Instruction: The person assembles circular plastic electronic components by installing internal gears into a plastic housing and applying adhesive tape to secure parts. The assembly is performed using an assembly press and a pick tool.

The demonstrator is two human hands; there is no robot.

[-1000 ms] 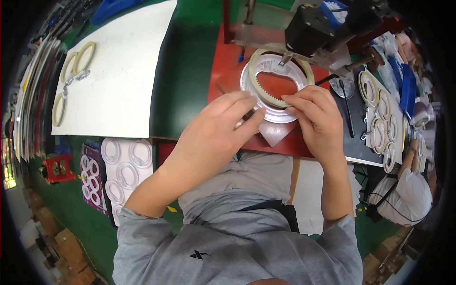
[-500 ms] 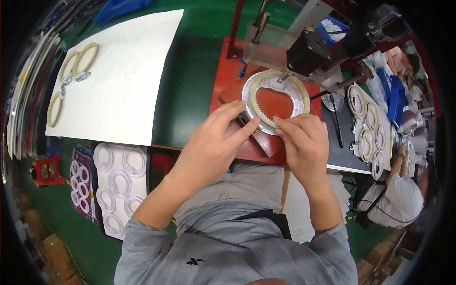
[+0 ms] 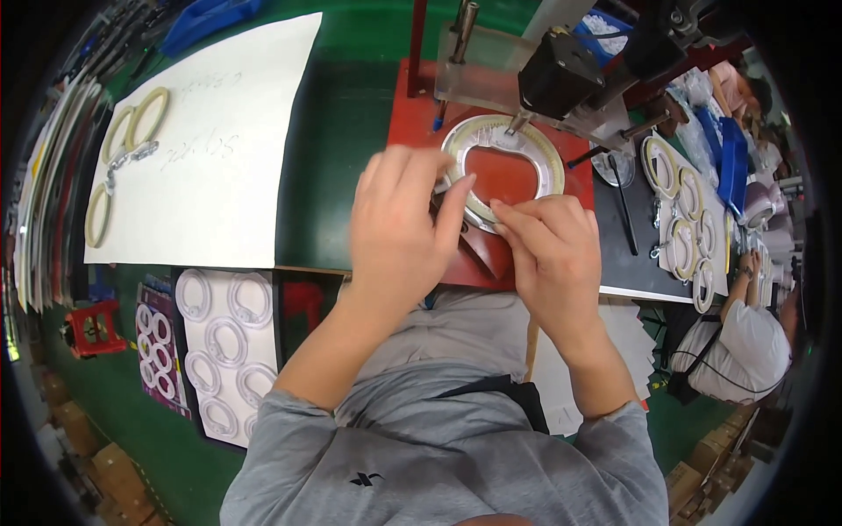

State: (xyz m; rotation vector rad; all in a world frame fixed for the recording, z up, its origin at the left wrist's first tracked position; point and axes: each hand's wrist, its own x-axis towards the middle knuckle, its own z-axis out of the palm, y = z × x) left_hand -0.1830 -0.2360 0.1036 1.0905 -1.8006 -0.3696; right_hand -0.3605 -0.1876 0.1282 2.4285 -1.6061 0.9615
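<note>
A cream ring with inner teeth (image 3: 556, 162) lies in a clear-and-white ring-shaped part (image 3: 471, 134) on the red base (image 3: 504, 175) of a small press. My right hand (image 3: 559, 250) pinches the near edge of the ring between thumb and fingers. My left hand (image 3: 399, 219), smeared by motion, is raised at the ring's left side. Its thumb stands apart from its fingers, and no held object shows there. Above the ring's far edge is the press's black motor block (image 3: 561, 74), with a metal pin beneath it. My hands hide part of the ring's near left rim.
On the left, a white sheet (image 3: 210, 167) carries several cream rings and a chain. Clear rings (image 3: 226, 340) lie on a white board below it. Chained rings (image 3: 684, 237) lie on the right table. A co-worker (image 3: 732, 351) sits at far right.
The cream toothed ring, earlier raised and offset, now lies level in the clear part. My left hand has come off the rim and moved up. My right hand stays at the near edge.
</note>
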